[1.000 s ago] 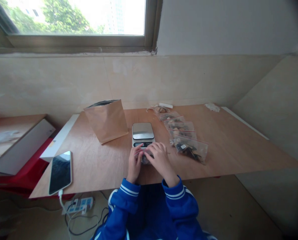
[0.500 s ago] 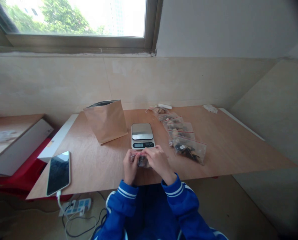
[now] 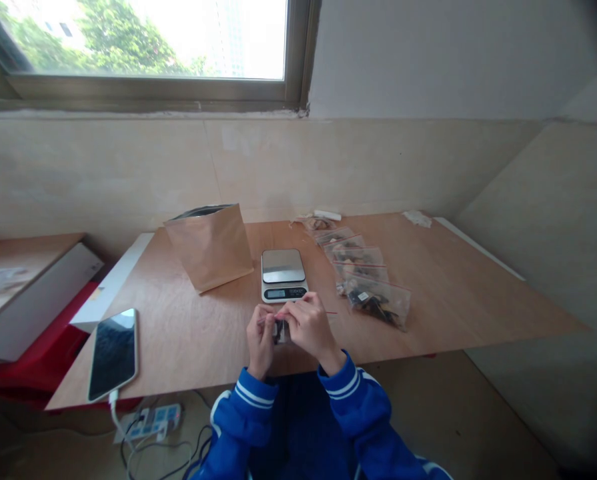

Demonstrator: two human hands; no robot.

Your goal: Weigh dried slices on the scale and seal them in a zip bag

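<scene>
While our two hands meet just in front of the small silver digital kitchen scale (image 3: 284, 275), they pinch a small clear zip bag with a red seal strip and dark contents (image 3: 281, 328) between them, held a little above the near edge of the plywood tabletop (image 3: 453, 293). Our left hand (image 3: 259, 339) grips the bag's left end with closed fingers, and our right hand (image 3: 309, 325) closes over its top edge; the seal itself is too small for us to say whether it is pressed shut. Right of the scale lies a row of filled clear zip bags (image 3: 363, 277), overlapping one another toward the wall. Left of the scale stands an open brown kraft paper pouch (image 3: 209, 245). Farther left of the scale, near the table's front corner, rests a white-edged smartphone with a dark screen (image 3: 113, 353), its cable hanging over the edge.
</scene>
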